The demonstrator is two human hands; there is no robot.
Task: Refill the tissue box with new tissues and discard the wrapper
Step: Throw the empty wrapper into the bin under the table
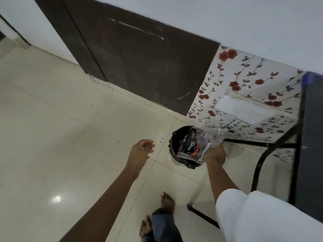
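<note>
My right hand (215, 155) grips a clear plastic wrapper (199, 144) with black and red print, held right over a small bin. The bin (172, 157) is white, lined with a black bag, and stands on the pale tiled floor beside a table leg. The wrapper hangs partly across the bin's mouth. My left hand (142, 151) hovers to the left of the bin, fingers loosely curled and apart, holding nothing. The tissue box is not in view.
A dark table (311, 137) with black metal legs (258, 165) stands at the right. Behind the bin is a floral-papered wall (244, 88) and a dark brown door (139, 63). My bare feet (167, 203) stand on the glossy tiles.
</note>
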